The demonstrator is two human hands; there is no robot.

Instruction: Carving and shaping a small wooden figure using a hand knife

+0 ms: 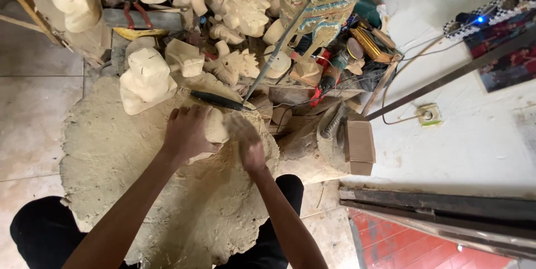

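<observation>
Both forearms enter from the bottom edge over dark-trousered knees; left hand lies curled over a pale, unfinished wood carving, fingers wrapped across its top and pressing it down on the dust-caked round block that serves as the bench; right hand is at the carving's right side, blurred, so whether it pinches a tool or sheet cannot be told; carving sits near the block's far edge, between the two hands; black-handled tool lies just beyond the fingers; heap of pale carved figures and a painted figure crowd the back; judged risks: the carving could skid on loose dust if the one-hand hold slackens; a wide stroke could knock the tool or topple the near figure
</observation>
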